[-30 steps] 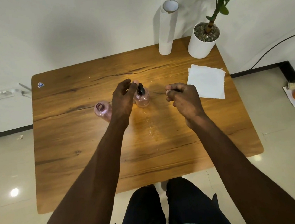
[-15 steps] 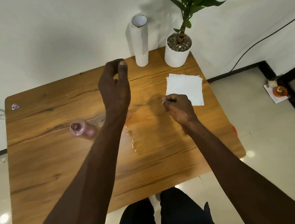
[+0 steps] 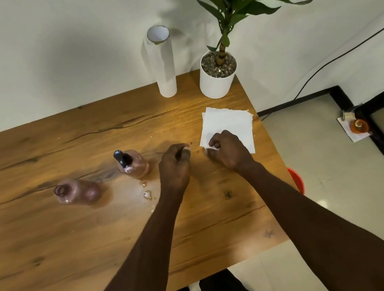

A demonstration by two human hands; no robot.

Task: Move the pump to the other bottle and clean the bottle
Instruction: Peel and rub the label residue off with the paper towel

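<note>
Two pink glass bottles stand on the wooden table [image 3: 54, 244]. The right bottle [image 3: 136, 167] carries the black pump [image 3: 120, 158]; the left bottle [image 3: 76, 193] has an open neck. My left hand [image 3: 175, 166] hovers just right of the pump bottle, fingers curled with nothing in them. My right hand [image 3: 229, 152] rests on the near left corner of a folded white paper towel [image 3: 229, 123], fingers pinching its edge. The towel lies flat on the table.
Small liquid drops [image 3: 146, 191] lie on the table below the pump bottle. A paper towel roll [image 3: 162, 62] and a white potted plant [image 3: 217, 75] stand at the back edge. The table's right edge is close to the towel. A red bucket [image 3: 296, 181] sits below it.
My left hand has dropped from above the table and come down right of the pump bottle. My right hand has moved right onto the paper towel. The camera view has shifted right.
</note>
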